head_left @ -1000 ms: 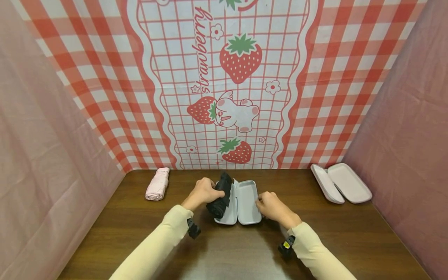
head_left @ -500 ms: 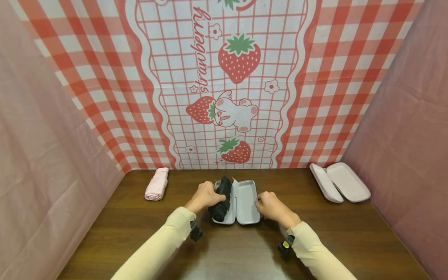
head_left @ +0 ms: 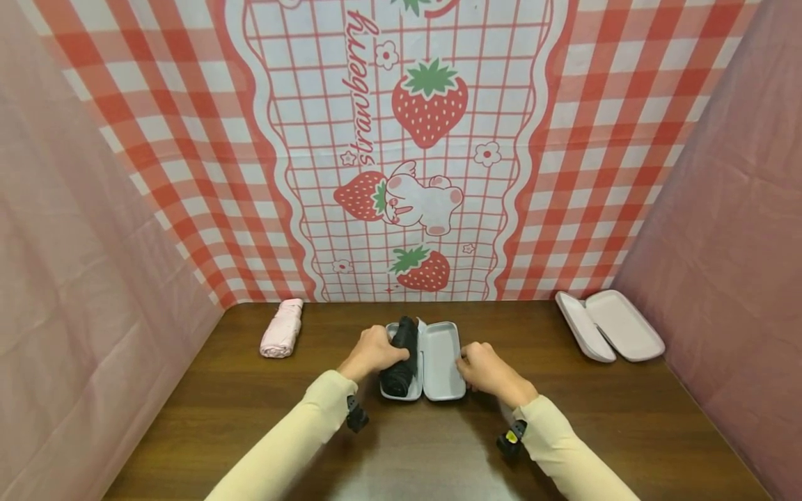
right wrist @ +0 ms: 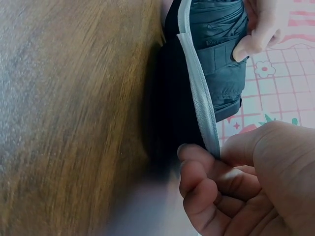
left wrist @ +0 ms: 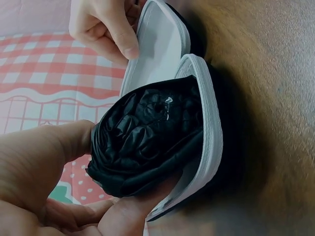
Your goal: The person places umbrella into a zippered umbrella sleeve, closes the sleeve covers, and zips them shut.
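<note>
Grey case (head_left: pixel 443 363): lies open on the wooden table (head_left: pixel 432 456), its two halves side by side.
Black roll (head_left: pixel 399 377): lengthwise in the grey case's left half, bulging above the rim.
Left hand (head_left: pixel 373 351): grasps the black roll between thumb and fingers.
Right hand (head_left: pixel 489 369): pinches the grey case's right rim.
Pink roll (head_left: pixel 282 329): well left of the grey case.
Second case (head_left: pixel 622 327): open, well right of it.

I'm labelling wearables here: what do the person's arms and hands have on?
The sleeves are long and pale cream. A black device sits at each wrist; the right one bears a yellow mark. The left hand and right hand are bare.
</note>
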Demonstrator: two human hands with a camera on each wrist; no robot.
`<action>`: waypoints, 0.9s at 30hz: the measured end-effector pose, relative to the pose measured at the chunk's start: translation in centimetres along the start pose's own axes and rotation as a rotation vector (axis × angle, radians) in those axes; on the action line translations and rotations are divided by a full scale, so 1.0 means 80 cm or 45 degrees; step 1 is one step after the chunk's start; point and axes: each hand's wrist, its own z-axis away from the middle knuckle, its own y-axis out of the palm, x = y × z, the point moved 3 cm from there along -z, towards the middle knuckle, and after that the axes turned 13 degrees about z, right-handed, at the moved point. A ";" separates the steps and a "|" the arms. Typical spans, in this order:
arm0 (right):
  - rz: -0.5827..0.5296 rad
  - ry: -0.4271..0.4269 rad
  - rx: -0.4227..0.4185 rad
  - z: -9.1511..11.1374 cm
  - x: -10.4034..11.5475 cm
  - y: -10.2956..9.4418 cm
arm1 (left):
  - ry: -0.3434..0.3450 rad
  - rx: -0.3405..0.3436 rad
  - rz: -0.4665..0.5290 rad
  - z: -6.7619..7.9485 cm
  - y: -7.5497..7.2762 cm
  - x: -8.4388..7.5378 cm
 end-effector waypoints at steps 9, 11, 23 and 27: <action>0.017 -0.032 -0.023 -0.004 0.005 -0.003 | -0.058 0.002 0.130 0.001 0.005 0.005; 0.017 -0.030 -0.022 -0.005 0.007 -0.003 | -0.068 -0.006 0.125 0.002 0.006 0.005; 0.030 -0.023 -0.014 -0.005 0.007 0.000 | -0.033 0.000 -0.013 0.010 0.001 -0.005; 0.030 -0.024 -0.012 -0.004 0.007 0.001 | -0.050 0.010 0.020 0.010 0.001 -0.001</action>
